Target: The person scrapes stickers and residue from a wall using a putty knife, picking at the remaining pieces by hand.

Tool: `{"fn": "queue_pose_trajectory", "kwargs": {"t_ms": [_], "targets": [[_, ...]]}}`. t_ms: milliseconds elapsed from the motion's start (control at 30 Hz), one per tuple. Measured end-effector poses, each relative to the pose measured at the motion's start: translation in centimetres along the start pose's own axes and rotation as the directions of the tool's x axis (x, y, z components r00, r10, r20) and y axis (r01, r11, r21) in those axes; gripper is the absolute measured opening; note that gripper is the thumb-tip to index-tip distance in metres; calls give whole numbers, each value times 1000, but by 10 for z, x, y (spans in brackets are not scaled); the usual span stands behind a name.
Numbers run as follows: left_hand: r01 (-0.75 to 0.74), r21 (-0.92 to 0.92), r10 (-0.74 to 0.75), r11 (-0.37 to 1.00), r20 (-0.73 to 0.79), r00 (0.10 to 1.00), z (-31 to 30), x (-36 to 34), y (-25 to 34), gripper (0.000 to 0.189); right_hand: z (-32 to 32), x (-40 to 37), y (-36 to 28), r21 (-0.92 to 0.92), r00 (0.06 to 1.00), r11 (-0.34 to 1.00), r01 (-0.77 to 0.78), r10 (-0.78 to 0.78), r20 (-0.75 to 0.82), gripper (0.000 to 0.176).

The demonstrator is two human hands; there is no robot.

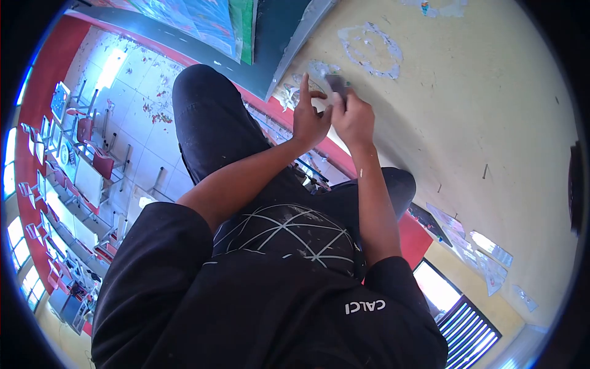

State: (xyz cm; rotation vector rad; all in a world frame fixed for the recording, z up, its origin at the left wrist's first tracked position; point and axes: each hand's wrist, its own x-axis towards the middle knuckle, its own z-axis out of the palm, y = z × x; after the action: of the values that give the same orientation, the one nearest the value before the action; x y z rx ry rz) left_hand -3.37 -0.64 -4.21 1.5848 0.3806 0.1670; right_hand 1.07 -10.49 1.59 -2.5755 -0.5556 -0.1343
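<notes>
In front of the pale yellow wall (pixel 448 123), my right hand (pixel 354 120) is closed around a flat grey scraper blade (pixel 336 85); its grip end is hidden by the fingers. Close beside it, my left hand (pixel 312 120) has its index finger stretched out along the wall side and the other fingers loosely bent, with nothing visible in them. Torn whitish paper residue (pixel 321 69) clings to the wall near the blade. A ring of the same residue (pixel 393 66) sticks to the wall farther out.
A dark green board (pixel 276 37) with a grey frame borders the wall. Nails (pixel 485 171) stick out of the wall on the right, near hanging paper scraps (pixel 491 270). Far below on the left are a tiled floor (pixel 132 117) with scattered flakes, desks and chairs (pixel 101 163).
</notes>
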Motion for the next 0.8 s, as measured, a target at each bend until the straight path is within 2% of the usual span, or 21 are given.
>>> {"fn": "queue_pose_trajectory", "kwargs": {"t_ms": [33, 100, 200, 233, 333, 433, 533, 633, 733, 800], "targets": [[36, 1, -36, 999, 7, 999, -1, 4, 4, 93, -3, -2, 1, 17, 996, 997, -76, 77, -34, 25], [61, 25, -62, 998, 45, 997, -4, 4, 12, 93, -4, -3, 5, -27, 997, 997, -70, 69, -29, 27], [-82, 63, 75, 995, 106, 992, 2, 6, 6, 92, -6, 3, 12, -76, 997, 997, -34, 28, -73, 27], [-56, 81, 44, 995, 137, 990, 2, 5, 6, 93, -6, 5, 11, -87, 996, 996, -17, 10, -87, 26], [-95, 38, 88, 995, 138, 987, 5, 8, 2, 93, -14, 12, 2, -210, 999, 976, -51, 48, -18, 25], [-97, 45, 90, 994, 144, 986, 6, 11, 0, 95, -9, 14, 0, -254, 999, 966, -36, 31, -25, 23], [-179, 56, 171, 982, 118, 978, 6, 14, -4, 97, -9, 15, -9, -324, 998, 944, -54, 41, -47, 21], [-203, 104, 179, 974, 199, 964, 8, 17, -4, 103, -14, 17, -21, -368, 997, 927, -75, 74, -15, 20], [-54, 46, 39, 997, 286, 957, 7, 15, 5, 110, -22, 24, -18, -367, 992, 928, -58, 94, 82, 20], [1, -49, 12, 999, 280, 960, 10, 13, 6, 115, -25, 28, -13, -350, 981, 937, -1, 69, 183, 20]]}}
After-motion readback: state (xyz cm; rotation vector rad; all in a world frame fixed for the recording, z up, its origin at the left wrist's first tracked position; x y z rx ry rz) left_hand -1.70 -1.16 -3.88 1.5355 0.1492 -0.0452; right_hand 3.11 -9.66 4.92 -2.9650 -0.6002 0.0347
